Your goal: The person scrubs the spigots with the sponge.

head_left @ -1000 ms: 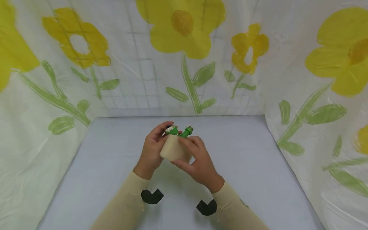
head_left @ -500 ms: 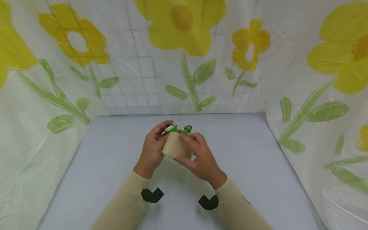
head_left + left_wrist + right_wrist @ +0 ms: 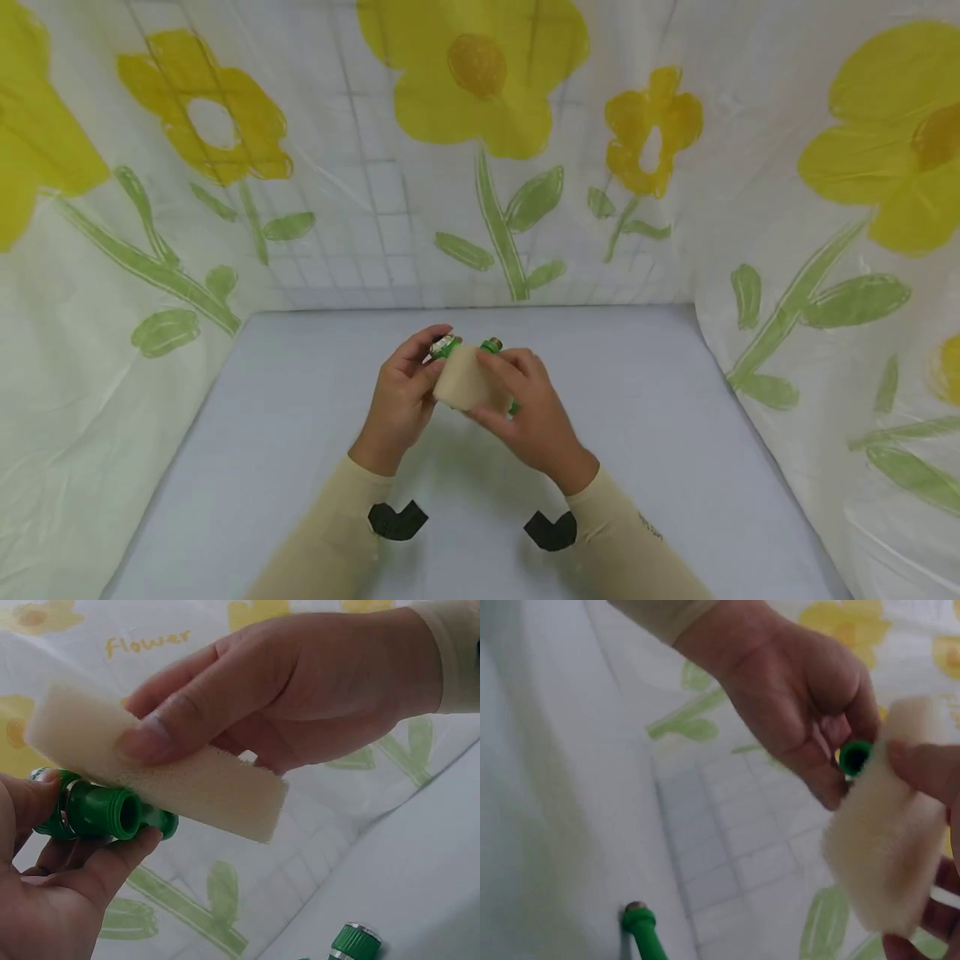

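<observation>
In the head view both hands are raised over the middle of the table. My left hand [image 3: 397, 400] grips a green threaded fitting [image 3: 97, 810] with metal rings, its open tube end showing in the left wrist view. My right hand [image 3: 528, 408] pinches a thick cream sponge [image 3: 465, 379] between thumb and fingers. In the left wrist view the sponge [image 3: 165, 765] slants across the fitting and partly covers it. A green tube end with a brass-coloured tip [image 3: 491, 344] sticks out beyond the sponge; how it joins the fitting is hidden.
The pale table [image 3: 300, 517] reaches back to a white curtain [image 3: 330, 275] printed with yellow flowers. More curtain closes off both sides. Black angular pieces [image 3: 397, 521] sit by the wrists of the cream sleeves [image 3: 322, 533].
My right hand has shifted slightly right with the sponge, which now covers more of the brass-tipped green tube. My left hand keeps its grip on the fitting, nearly in place.
</observation>
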The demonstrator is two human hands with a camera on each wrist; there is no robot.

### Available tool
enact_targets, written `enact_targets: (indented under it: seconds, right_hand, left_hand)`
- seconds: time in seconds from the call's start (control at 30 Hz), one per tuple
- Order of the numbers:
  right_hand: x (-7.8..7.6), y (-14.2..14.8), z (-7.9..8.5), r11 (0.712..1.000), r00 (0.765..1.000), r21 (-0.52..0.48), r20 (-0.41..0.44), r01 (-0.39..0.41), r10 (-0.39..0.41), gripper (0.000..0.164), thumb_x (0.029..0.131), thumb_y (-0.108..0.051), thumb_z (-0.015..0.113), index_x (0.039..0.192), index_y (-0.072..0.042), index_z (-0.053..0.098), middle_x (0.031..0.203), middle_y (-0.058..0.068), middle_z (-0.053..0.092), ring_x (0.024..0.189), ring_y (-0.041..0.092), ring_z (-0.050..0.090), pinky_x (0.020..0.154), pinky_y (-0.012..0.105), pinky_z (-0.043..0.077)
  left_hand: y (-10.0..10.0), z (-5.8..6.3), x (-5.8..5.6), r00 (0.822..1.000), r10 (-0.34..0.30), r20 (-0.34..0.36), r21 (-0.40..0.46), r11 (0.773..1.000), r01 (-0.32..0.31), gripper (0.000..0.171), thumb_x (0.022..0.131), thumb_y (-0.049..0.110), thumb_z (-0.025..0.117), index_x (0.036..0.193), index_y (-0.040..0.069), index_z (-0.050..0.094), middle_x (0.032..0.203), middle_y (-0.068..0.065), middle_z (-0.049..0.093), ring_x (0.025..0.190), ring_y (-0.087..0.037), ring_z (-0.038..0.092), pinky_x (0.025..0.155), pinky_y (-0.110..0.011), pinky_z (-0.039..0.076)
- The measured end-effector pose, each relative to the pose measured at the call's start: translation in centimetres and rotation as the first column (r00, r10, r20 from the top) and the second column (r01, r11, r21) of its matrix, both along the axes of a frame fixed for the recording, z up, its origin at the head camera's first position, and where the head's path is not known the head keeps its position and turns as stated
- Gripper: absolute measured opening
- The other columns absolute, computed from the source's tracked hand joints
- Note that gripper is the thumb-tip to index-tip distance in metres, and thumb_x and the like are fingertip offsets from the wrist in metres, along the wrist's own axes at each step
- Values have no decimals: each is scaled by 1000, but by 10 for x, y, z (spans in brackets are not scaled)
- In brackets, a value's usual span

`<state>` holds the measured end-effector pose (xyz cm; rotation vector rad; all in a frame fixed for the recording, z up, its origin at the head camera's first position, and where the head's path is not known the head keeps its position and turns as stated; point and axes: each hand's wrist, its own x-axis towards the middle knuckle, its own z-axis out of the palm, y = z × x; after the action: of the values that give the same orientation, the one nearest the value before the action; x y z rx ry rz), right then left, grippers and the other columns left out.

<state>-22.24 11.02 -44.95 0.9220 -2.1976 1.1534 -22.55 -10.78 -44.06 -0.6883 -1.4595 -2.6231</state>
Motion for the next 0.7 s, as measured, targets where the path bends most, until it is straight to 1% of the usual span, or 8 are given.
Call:
enact_targets:
  seconds: [0.1, 0.17, 0.23, 0.37, 0.43, 0.5, 0.6, 0.7]
  right_hand:
    - [-7, 4, 2, 989, 989, -52, 52, 141, -138, 73, 93, -13, 91, 157, -4, 57, 128, 17, 56, 119, 33, 56, 92, 55, 57]
    - [-8, 4, 1, 979, 977, -78, 108, 190, -181, 71, 95, -12, 89, 157, -2, 56, 126, 17, 55, 118, 31, 55, 92, 55, 56]
    - [-3, 2, -2, 986, 982, -70, 126, 151, -141, 71, 95, -16, 89, 156, -2, 57, 127, 16, 56, 118, 30, 56, 91, 53, 56]
    - [8, -8, -6, 999, 996, -29, 86, -26, 29, 73, 92, -20, 92, 156, -7, 59, 128, 12, 56, 117, 28, 56, 83, 46, 58]
    - [8, -11, -7, 999, 997, -29, 58, -45, 47, 74, 91, -19, 92, 157, -9, 59, 128, 12, 56, 118, 29, 56, 83, 46, 58]
    - [3, -11, -8, 998, 999, -58, 35, 33, -31, 73, 91, -15, 92, 156, -7, 59, 127, 14, 57, 117, 31, 56, 84, 48, 57]
    - [-6, -6, -9, 976, 982, -124, 84, 178, -168, 71, 93, -12, 90, 156, -3, 58, 126, 17, 56, 118, 33, 56, 88, 52, 55]
    - [-5, -4, -10, 965, 971, -151, 138, 213, -193, 69, 94, -12, 88, 156, -2, 58, 126, 16, 56, 117, 31, 55, 86, 50, 54]
  left_hand:
    - [0, 2, 2, 999, -28, -19, -6, 1000, 28, 41, 109, -6, 61, 149, -9, 53, 133, -15, 60, 116, -23, 68, 84, -29, 62]
    - [0, 2, 3, 999, -31, -21, -9, 999, 30, 42, 109, -5, 62, 149, -9, 52, 133, -16, 60, 117, -24, 68, 84, -30, 63]
    - [-1, 1, 4, 1000, -18, -7, -11, 1000, 18, 41, 109, -5, 61, 149, -9, 52, 134, -15, 60, 117, -23, 68, 85, -29, 62]
    - [-2, -3, 3, 1000, 25, 16, 1, 1000, -25, 40, 111, -7, 54, 151, -9, 51, 134, -14, 58, 114, -21, 65, 88, -28, 61]
    - [-2, -4, 2, 999, 34, 18, 8, 999, -34, 40, 112, -7, 53, 152, -7, 51, 134, -14, 59, 115, -21, 65, 88, -27, 61]
    - [-2, -3, 1, 1000, 21, 10, 20, 1000, -22, 40, 111, -7, 55, 151, -5, 54, 134, -14, 59, 115, -21, 66, 87, -28, 61]
    - [-1, -1, 1, 1000, -12, 0, 20, 1000, 12, 38, 109, -7, 60, 147, 0, 59, 132, -13, 61, 116, -22, 69, 84, -29, 62]
    - [1, -1, 1, 1000, -20, -5, 13, 1000, 20, 38, 109, -7, 61, 146, 1, 61, 130, -12, 62, 116, -23, 69, 82, -29, 62]
